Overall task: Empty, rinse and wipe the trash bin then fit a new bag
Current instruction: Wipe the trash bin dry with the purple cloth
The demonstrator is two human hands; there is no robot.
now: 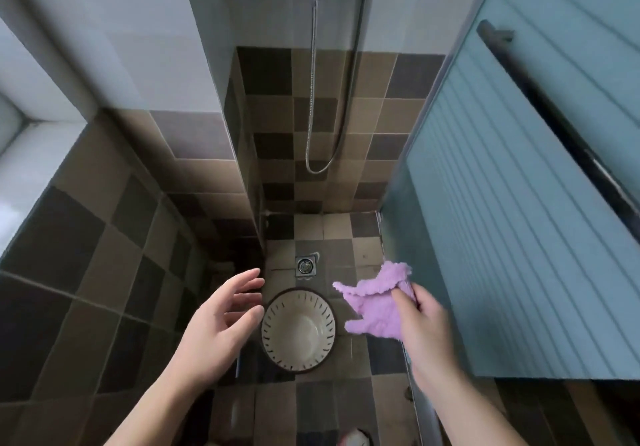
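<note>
A person stands over a tiled shower floor with both bare forearms reaching forward and down. The left hand (221, 321) hangs with fingers spread and relaxed, holding nothing, its fingertips just beside the left edge of the trash bin (298, 329). The right hand (427, 321) grips a crumpled purple cloth (375, 307), thumb pinching its folds, and hovers to the right of the bin, a little apart from the rim. The bin stands upright on the floor between the two hands and slightly beyond them, its round mouth facing straight up at the camera, cream inside with dark slots around the wall; no bag or rubbish shows in it. Its long axis therefore runs vertically, toward the viewer, and the left hand looks the nearer of the two, well placed to steady or lift the rim while the cloth goes in for wiping. Just beyond the bin lies a square floor drain (306, 265). Farther off, a shower hose (313, 99) loops down the checkered wall, with a frosted glass door (502, 203) at right.
</note>
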